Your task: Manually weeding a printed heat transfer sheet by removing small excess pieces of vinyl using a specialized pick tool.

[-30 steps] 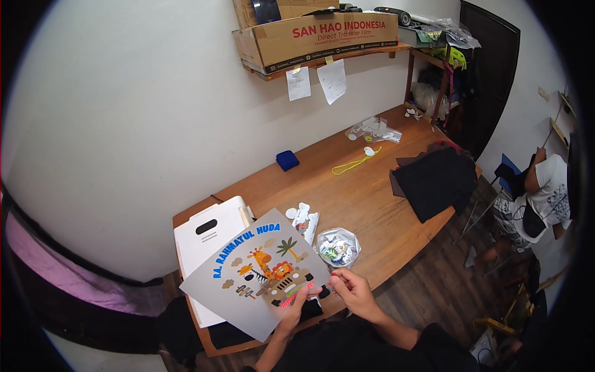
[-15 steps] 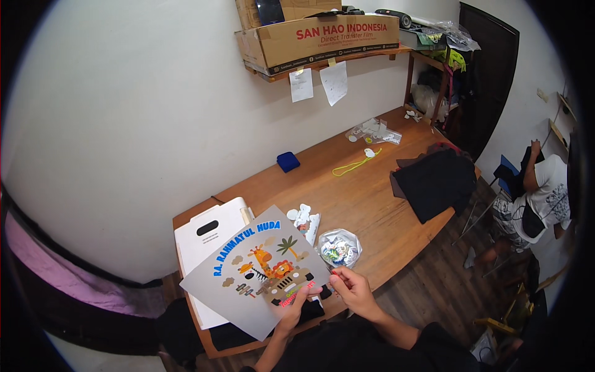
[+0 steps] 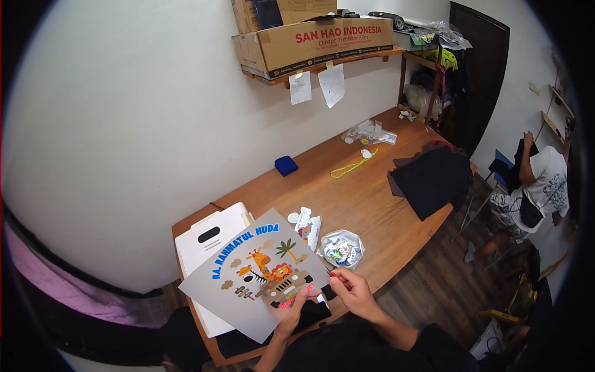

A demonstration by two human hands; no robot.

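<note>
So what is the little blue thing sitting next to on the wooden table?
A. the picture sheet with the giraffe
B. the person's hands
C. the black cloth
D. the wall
D: the small blue box sits alone at the far edge of the wooden table, right by the white wall, well apart from the black cloth, the printed sheet and both hands.

Both forearms enter from the lower edge; the left hand [image 3: 296,312] pinches with curled fingers, the right hand [image 3: 351,289] pinches beside it.
</note>
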